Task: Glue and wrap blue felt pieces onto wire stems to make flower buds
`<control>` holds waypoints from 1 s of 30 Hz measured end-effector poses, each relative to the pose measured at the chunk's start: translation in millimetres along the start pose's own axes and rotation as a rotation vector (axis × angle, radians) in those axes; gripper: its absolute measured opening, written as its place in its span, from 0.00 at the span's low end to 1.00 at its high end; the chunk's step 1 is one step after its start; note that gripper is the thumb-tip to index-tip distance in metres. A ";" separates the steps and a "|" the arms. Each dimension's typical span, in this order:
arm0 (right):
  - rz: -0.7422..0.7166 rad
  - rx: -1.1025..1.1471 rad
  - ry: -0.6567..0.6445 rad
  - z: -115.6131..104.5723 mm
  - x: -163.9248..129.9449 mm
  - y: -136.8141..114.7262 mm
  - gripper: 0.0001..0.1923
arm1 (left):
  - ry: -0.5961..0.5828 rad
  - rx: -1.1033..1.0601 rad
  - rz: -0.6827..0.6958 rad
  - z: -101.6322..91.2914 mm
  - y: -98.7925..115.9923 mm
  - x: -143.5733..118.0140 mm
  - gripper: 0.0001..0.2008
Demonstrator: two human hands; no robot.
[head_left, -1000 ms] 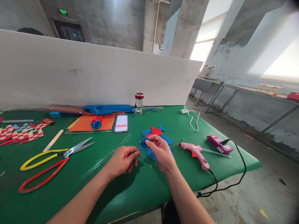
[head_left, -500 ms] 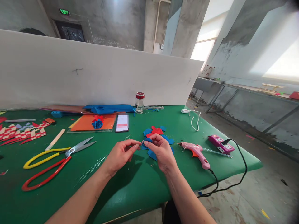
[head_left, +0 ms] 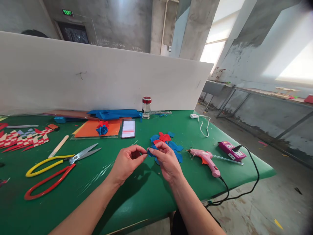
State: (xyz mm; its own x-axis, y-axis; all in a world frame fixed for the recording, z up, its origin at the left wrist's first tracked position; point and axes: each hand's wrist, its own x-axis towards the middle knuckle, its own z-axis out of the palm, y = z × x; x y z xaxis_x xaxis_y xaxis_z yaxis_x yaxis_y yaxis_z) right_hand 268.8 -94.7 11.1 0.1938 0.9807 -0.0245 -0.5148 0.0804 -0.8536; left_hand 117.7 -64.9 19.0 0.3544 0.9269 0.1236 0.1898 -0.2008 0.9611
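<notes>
My right hand (head_left: 167, 161) pinches a small blue crepe paper petal (head_left: 152, 151) between thumb and fingers. My left hand (head_left: 128, 162) is closed too, its thumb and index fingertips meeting at the petal's left edge; the exact contact is too small to make out. Beneath and beyond my right hand lie cut blue petals (head_left: 175, 146) and red petals (head_left: 165, 136), partly covered by the fingers. Thin wires (head_left: 99, 176) are spread on the green table (head_left: 137, 199) beside my left forearm.
To the right lie a pink glue gun (head_left: 206, 160) and a purple power strip (head_left: 231, 150) with black cords. Large scissors (head_left: 73, 160) lie open at left. Behind are a phone (head_left: 128, 128), a glass jar (head_left: 146, 107), orange paper (head_left: 85, 129) and a white board (head_left: 110, 78).
My left thumb and index finger have drawn together at the petal's edge. The petal now sits more tucked between the fingertips of both hands; the view has barely shifted.
</notes>
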 end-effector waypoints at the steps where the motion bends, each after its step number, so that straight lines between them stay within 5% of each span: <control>1: 0.000 0.008 0.000 0.0 0.1 0.4 0.17 | 0.005 0.023 0.014 0.0 -0.6 -0.1 0.11; 8: -0.032 0.014 0.025 -1.3 3.3 5.3 0.18 | 0.095 0.337 0.326 3.7 -0.1 -6.7 0.06; 12: -0.041 0.004 0.011 -3.3 4.4 4.3 0.17 | 0.098 0.309 0.502 3.8 2.2 -10.5 0.07; 15: -0.014 -0.059 -0.040 -5.3 3.0 1.1 0.16 | 0.093 0.115 0.238 -0.5 4.3 -7.2 0.06; 20: 0.005 -0.121 -0.110 -6.7 -0.9 -3.2 0.16 | -0.134 -0.246 -0.220 -6.4 2.1 1.2 0.15; 30: 0.014 -0.178 -0.172 -7.5 -1.1 -8.1 0.16 | -0.200 -0.397 -0.357 -3.4 -0.8 1.4 0.18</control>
State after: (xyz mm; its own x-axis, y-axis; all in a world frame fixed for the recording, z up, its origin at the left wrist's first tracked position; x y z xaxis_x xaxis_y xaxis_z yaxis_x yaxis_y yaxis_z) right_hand 279.1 -97.7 14.2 0.0352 0.9986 0.0391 -0.3586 0.0492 -0.9322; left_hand 115.0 -62.4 19.2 0.5056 0.8294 -0.2375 -0.0153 0.2839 0.9587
